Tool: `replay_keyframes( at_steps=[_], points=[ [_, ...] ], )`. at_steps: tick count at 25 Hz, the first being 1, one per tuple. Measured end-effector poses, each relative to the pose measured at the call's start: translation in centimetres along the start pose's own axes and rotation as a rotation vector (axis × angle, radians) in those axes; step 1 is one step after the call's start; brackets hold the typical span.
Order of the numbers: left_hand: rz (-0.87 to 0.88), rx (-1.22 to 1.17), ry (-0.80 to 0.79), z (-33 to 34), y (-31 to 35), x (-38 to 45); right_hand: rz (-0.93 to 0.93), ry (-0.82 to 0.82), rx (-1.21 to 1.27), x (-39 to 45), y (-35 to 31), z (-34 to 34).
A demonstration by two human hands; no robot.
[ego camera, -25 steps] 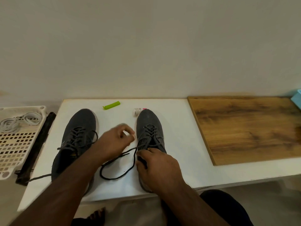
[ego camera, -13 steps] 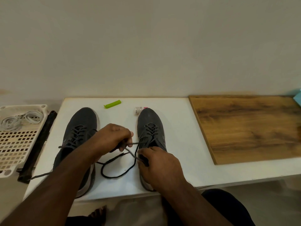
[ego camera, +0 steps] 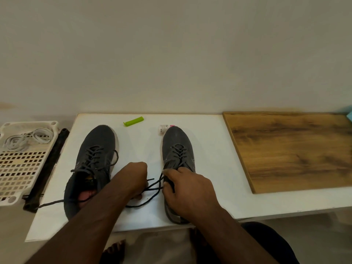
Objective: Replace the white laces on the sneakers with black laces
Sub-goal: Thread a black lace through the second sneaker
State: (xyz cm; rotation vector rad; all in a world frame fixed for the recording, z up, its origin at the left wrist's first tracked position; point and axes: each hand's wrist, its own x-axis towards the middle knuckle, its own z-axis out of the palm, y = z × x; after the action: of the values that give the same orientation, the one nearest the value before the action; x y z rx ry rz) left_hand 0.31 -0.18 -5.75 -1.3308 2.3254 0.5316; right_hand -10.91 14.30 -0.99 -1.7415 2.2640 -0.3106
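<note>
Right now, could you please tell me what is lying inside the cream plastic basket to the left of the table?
Coiled white laces lie at the far end of the basket. The rest of its slotted floor looks bare, though the picture's left edge cuts off part of it.

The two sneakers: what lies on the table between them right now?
In the head view, the left hand and loose black lace lie between the left sneaker and right sneaker.

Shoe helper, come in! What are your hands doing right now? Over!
Left hand and right hand both pinching the black lace ends beside the right sneaker. Left sneaker already laced black. White laces in the tray. Nothing in the way.
</note>
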Motion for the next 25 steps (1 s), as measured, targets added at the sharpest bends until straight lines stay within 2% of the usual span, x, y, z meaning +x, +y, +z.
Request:
replay_keyframes(
  at_steps=[2,4,7,9,14,18,21,22,25],
  points=[
    [-0.015,0.0,-0.016,0.3,0.1,0.6,-0.025,0.009,0.005,-0.1,-0.1,0.3],
    [-0.003,-0.062,0.058,-0.2,0.3,0.6,-0.045,0.016,-0.003,-0.2,-0.1,0.5],
    [0.054,-0.296,0.475,-1.8,0.3,-0.2,-0.075,0.014,-0.038,-0.3,-0.3,1.0],
    [0.055,-0.459,0.652,-2.6,0.3,-0.8,-0.073,0.001,-0.058,-0.3,-0.3,1.2],
    [0.146,-0.801,0.682,-3.4,0.8,-1.3,-0.041,0.018,0.089,0.0,-0.7,0.1],
    [0.178,-0.964,0.669,-4.0,0.5,-1.5,0.189,0.227,0.436,0.8,1.9,-1.2],
    [0.198,-1.274,0.597,-4.4,0.6,-1.8,0.29,0.327,0.632,1.1,3.4,-1.2],
    [0.218,-1.324,0.605,-4.5,0.6,-1.8,0.279,0.344,0.642,1.2,3.5,-1.1],
    [0.245,-1.346,0.76,-5.0,0.3,-1.9,0.237,0.348,0.643,1.3,3.3,-0.7]
  ],
)
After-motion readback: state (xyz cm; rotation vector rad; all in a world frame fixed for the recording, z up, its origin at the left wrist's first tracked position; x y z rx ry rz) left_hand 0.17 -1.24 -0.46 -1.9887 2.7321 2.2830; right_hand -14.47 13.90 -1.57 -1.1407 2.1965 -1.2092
